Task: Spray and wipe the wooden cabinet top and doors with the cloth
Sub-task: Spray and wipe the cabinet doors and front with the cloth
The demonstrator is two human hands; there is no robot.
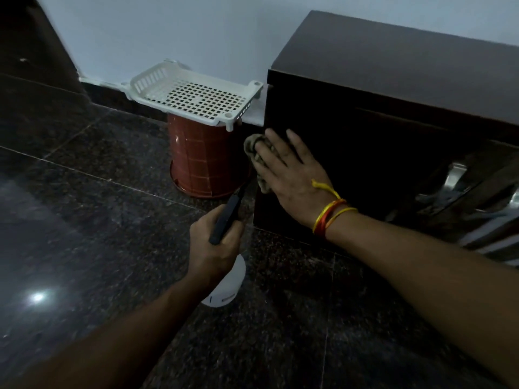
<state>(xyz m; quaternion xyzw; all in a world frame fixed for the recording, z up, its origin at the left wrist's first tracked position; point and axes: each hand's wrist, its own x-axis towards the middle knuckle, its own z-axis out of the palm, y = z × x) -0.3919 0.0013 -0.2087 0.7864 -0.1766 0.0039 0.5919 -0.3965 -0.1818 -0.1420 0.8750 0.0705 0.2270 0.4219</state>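
Observation:
A low dark wooden cabinet (pixel 393 68) stands on the right against the wall. My right hand (pixel 292 175), with red and yellow threads at the wrist, lies flat against the cabinet's left side panel and presses a small beige cloth (pixel 252 147) onto it; most of the cloth is hidden under the palm. My left hand (pixel 213 248) grips a white spray bottle (pixel 227 287) by its dark spray head (pixel 227 217), held low over the floor just left of the cabinet's front corner, nozzle aimed toward the panel.
An upturned red-brown bucket (pixel 205 161) with a white plastic basket tray (pixel 193 96) on top stands close to the cabinet's left side. Dark polished stone floor (pixel 84 192) spreads left and front. Metal handles (pixel 455 178) show on the cabinet front.

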